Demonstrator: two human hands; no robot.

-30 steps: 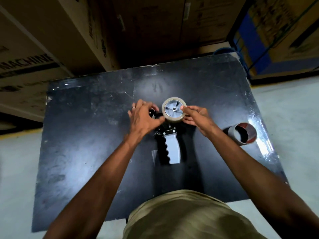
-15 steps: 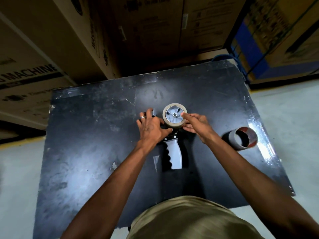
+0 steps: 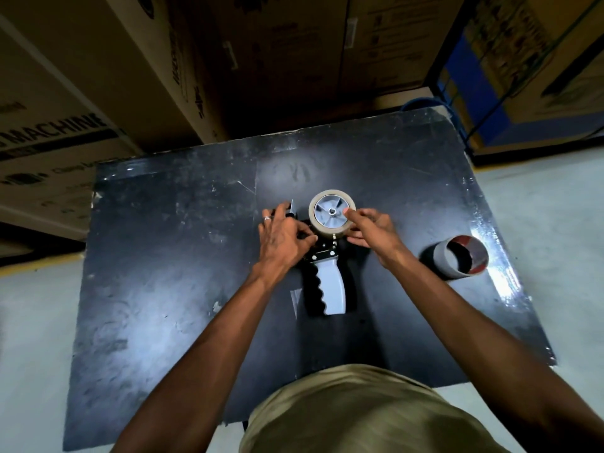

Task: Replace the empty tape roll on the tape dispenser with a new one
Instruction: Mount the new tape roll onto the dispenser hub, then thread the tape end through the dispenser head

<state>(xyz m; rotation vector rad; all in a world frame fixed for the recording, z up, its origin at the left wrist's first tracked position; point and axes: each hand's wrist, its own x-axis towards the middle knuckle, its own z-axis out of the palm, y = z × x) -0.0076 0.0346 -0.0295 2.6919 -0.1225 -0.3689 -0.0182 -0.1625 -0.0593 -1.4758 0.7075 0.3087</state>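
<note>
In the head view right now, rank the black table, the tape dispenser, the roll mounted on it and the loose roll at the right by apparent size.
1. black table
2. tape dispenser
3. mounted roll and loose roll: they look about alike, so no ranking between them.

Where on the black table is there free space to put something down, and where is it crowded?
The widest bare patch is the left part of the table, from its left edge to the left hand. Another lies behind the tape roll, toward the cardboard boxes. The centre is crowded: both hands, the right hand included, work at the tape dispenser. The empty roll takes the right edge.
</note>
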